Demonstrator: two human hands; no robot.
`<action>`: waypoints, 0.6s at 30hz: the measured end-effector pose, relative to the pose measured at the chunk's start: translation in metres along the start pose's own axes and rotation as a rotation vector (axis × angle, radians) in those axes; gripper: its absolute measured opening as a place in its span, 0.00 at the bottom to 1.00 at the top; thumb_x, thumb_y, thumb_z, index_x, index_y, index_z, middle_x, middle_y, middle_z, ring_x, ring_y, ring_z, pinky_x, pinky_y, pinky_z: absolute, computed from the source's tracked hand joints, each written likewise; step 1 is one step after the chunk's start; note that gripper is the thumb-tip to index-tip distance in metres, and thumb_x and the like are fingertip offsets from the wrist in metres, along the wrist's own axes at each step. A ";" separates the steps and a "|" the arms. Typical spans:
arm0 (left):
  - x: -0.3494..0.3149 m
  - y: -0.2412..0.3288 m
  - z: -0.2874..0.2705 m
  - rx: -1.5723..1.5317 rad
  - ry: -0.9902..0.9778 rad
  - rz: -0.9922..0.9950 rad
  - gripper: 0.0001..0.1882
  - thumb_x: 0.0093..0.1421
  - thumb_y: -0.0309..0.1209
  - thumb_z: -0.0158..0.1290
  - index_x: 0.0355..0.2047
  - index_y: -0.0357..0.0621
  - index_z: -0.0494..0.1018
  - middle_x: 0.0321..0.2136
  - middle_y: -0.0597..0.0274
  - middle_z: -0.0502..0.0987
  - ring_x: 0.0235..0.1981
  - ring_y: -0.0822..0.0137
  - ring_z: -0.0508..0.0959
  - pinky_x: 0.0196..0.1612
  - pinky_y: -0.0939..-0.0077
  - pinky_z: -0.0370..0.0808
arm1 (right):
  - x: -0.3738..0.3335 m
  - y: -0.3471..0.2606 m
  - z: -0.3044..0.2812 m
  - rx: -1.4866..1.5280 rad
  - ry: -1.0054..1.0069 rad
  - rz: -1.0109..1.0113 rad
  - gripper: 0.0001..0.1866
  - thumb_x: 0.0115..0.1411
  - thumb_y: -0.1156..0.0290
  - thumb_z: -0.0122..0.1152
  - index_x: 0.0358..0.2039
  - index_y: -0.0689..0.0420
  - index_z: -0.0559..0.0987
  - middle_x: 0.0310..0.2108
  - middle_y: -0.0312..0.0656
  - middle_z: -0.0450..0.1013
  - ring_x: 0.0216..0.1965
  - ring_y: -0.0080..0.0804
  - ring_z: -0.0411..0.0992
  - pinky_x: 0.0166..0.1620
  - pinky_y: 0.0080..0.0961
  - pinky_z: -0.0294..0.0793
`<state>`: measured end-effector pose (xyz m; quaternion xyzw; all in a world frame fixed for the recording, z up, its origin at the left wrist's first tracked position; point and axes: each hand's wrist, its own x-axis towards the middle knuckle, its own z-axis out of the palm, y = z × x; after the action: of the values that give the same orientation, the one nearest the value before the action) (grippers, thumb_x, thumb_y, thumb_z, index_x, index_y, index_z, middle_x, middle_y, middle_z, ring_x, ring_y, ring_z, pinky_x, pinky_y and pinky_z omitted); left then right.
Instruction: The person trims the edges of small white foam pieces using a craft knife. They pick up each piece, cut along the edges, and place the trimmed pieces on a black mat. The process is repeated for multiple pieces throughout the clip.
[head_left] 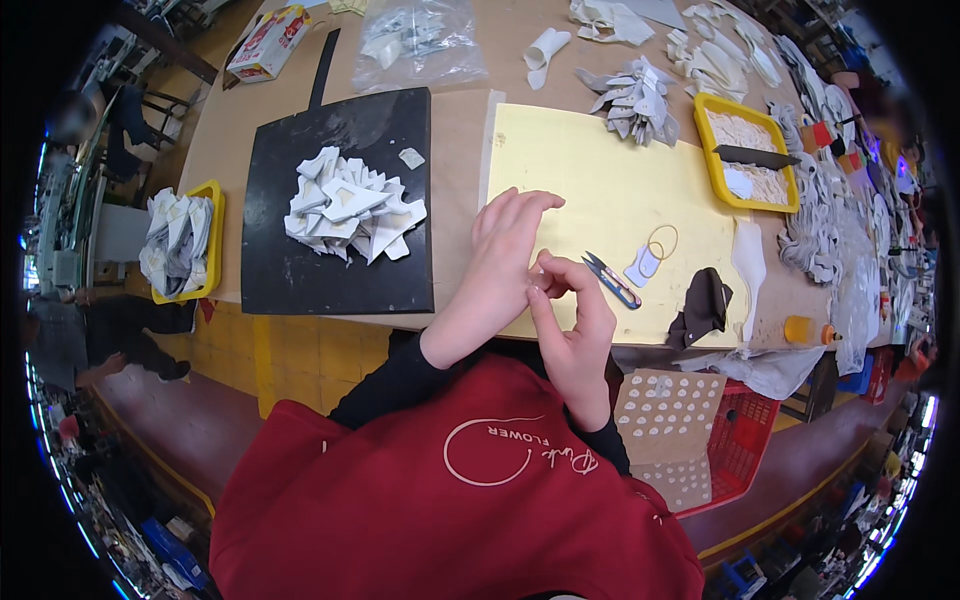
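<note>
Above the front edge of a pale yellow sheet (pixel 560 150), my left hand (pixel 508 240) is held up with its fingers stretched out. The thumb and finger of my right hand (pixel 575 325) are pinched together against the left hand, near its palm. Anything between those fingertips is too small or hidden to make out. Just right of my hands lie blue-handled thread snips (pixel 614 281). A small white piece (pixel 640 266) with thin tan rubber bands (pixel 663 242) lies beyond them. Dark brown fabric pieces (pixel 703 305) rest at the sheet's front right.
A black board (pixel 275 250) on the left bears a heap of white cut pieces (pixel 350 205). Yellow trays stand at far left (pixel 214 240) and right (pixel 790 190). Grey pieces (pixel 640 100) lie at the back. A red crate (pixel 745 435) with cardboard sits below the table's right side.
</note>
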<state>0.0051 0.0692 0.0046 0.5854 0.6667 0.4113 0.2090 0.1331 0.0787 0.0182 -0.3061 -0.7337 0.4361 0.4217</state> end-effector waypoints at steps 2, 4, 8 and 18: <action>-0.002 -0.003 0.001 -0.012 0.023 -0.018 0.28 0.49 0.26 0.52 0.54 0.45 0.63 0.52 0.51 0.67 0.61 0.42 0.58 0.63 0.53 0.55 | -0.003 0.001 0.003 -0.002 -0.001 0.009 0.12 0.55 0.86 0.58 0.40 0.64 0.73 0.32 0.44 0.72 0.32 0.32 0.71 0.37 0.24 0.71; -0.002 -0.003 -0.001 -0.028 0.026 -0.046 0.29 0.50 0.26 0.52 0.55 0.45 0.62 0.52 0.50 0.67 0.61 0.42 0.58 0.63 0.53 0.55 | -0.005 0.004 0.004 0.120 0.021 0.005 0.12 0.56 0.86 0.57 0.41 0.64 0.72 0.33 0.44 0.72 0.32 0.31 0.71 0.38 0.24 0.71; -0.001 0.004 -0.007 -0.061 -0.001 -0.093 0.29 0.52 0.25 0.52 0.56 0.47 0.62 0.55 0.48 0.65 0.63 0.42 0.57 0.63 0.54 0.57 | -0.008 0.008 0.003 0.265 0.089 0.032 0.12 0.57 0.86 0.56 0.42 0.63 0.71 0.34 0.43 0.71 0.32 0.29 0.70 0.39 0.22 0.70; -0.003 0.004 -0.005 -0.003 0.081 -0.033 0.29 0.52 0.23 0.53 0.55 0.44 0.62 0.52 0.50 0.67 0.61 0.42 0.58 0.62 0.51 0.55 | -0.004 -0.003 0.002 0.082 -0.053 0.095 0.19 0.56 0.84 0.59 0.49 0.64 0.70 0.35 0.37 0.67 0.35 0.23 0.64 0.43 0.20 0.65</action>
<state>0.0042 0.0648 0.0101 0.5570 0.6833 0.4322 0.1896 0.1329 0.0730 0.0191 -0.3117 -0.7107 0.4931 0.3932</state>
